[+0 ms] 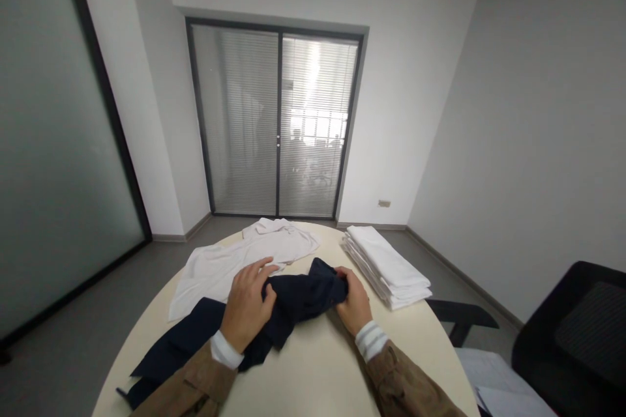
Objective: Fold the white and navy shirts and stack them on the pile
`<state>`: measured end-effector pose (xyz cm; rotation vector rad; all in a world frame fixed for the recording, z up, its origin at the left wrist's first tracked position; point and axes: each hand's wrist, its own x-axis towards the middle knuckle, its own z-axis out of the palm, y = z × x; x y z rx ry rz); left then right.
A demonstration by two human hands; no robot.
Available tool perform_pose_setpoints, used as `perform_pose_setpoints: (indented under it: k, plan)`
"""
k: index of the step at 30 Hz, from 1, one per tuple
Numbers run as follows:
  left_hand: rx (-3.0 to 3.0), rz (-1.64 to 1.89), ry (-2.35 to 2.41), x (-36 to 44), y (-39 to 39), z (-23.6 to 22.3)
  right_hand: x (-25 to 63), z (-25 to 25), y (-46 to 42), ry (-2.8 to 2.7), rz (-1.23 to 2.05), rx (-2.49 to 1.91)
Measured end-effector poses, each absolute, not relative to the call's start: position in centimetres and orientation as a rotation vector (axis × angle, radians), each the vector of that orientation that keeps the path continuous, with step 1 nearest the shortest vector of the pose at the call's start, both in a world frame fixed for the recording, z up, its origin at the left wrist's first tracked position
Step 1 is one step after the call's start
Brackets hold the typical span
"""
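A dark navy garment (293, 303) lies bunched on the round cream table (323, 371), trailing off toward the near left edge. My left hand (247, 306) rests on its left part, fingers curled over the cloth and gripping a fold. My right hand (353, 303) clutches the bunched right end of the same garment. Both sleeves are brown with white striped cuffs. Just beyond my hands a white shirt (235, 264) is spread flat on the table.
A neat stack of folded white shirts (386, 264) sits at the table's right side. A black chair (572, 332) stands to the right, with papers (493, 384) below it. Glass doors with blinds (278, 120) are at the far wall.
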<state>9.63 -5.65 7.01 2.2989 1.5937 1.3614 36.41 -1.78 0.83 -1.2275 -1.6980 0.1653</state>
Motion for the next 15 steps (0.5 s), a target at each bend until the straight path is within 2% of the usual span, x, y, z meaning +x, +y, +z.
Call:
perform_pose_setpoints:
  k: [6, 8, 11, 15]
  plan:
    - [2.350, 1.014, 1.435, 13.5, -7.1, 5.5, 35.1, 0.8, -3.2, -1.853, 0.002, -0.965]
    - [2.229, 1.048, 1.354, 13.5, -6.3, 5.0, 35.4, 0.8, -3.1, -1.892, -0.068, -0.933]
    - [1.983, 1.160, 1.234, 12.7, -5.2, 5.0, 36.1, 0.2, -2.2, -1.737, -0.131, -1.144]
    - [1.649, 1.390, 1.151, 11.7, -4.9, 6.5, 36.3, -1.3, -0.9, -1.457, 0.174, -1.317]
